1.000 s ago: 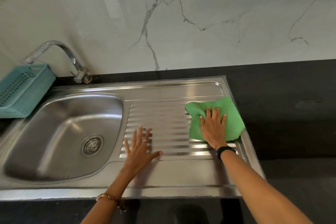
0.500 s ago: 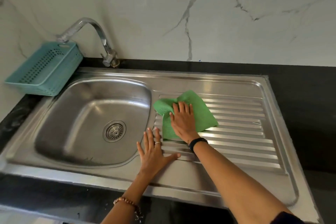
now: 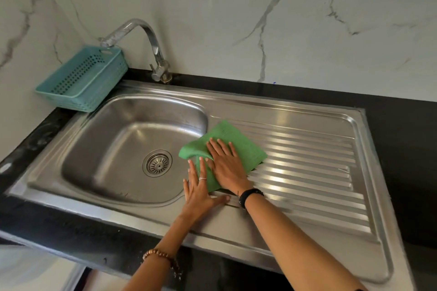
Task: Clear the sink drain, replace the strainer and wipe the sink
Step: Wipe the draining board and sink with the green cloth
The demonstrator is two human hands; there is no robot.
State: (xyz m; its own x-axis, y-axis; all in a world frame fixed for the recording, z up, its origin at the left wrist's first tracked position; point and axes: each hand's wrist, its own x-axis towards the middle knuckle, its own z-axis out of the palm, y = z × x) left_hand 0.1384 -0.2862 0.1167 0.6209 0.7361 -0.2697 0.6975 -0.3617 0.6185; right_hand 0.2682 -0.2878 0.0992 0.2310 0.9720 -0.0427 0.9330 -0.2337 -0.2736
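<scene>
A steel sink (image 3: 113, 149) with a ribbed drainboard (image 3: 307, 172) on its right is set into a black counter. The round metal strainer (image 3: 157, 163) sits in the drain at the basin's bottom. A green cloth (image 3: 243, 146) lies on the left end of the drainboard, its left corner bunched at the basin's edge. My right hand (image 3: 224, 163) presses flat on the cloth with straight fingers. Just left of it, my left hand (image 3: 201, 189) lies flat on the steel between basin and drainboard, fingertips touching the cloth's edge.
A curved chrome tap (image 3: 151, 45) stands behind the basin. A teal plastic basket (image 3: 82, 78) sits at the sink's back left corner. A marble wall rises behind. Black counter (image 3: 402, 149) runs along the right and the front edge.
My right hand has slid the green cloth leftward along the drainboard, from its right end to the basin's edge. My left hand stays flat on the steel.
</scene>
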